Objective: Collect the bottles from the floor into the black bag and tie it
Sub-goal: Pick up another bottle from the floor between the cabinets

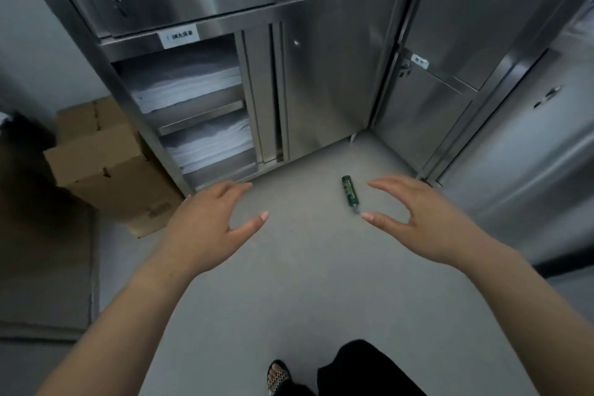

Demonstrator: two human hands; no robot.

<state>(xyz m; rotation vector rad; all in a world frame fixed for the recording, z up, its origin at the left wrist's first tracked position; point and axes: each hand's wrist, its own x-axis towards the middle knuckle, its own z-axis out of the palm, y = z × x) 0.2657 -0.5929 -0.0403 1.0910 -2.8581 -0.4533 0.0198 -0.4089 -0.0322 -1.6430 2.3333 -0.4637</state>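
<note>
From the head view, the one bottle in sight is small and green. It lies on its side on the grey floor, near the corner where the steel cabinets meet, with its narrow end toward the person. Because it is round and lying flat, a clumsy brush of the fingertips would likely send it rolling toward the cabinet feet, where it would be harder to reach. A grip taken only at the narrow end could also let it swing or slip. The bigger risk is that neither hand carries the bag, so a lifted bottle has nowhere to go. A dark shape at the left edge, beside the cardboard box, may be the bag, but it is too blurred to say. Both arms reach forward above the floor. The left hand is spread wide, fingers slightly bent and thumb out. It holds nothing and is well apart from the bottle. The right hand is likewise spread in a loose curve and is empty. Its thumb tip lines up just beside the bottle's near end, though the hand appears to hang above the bottle rather than touch it. Folded white cloth fills the open shelves, and a sandalled foot shows at the bottom.
</note>
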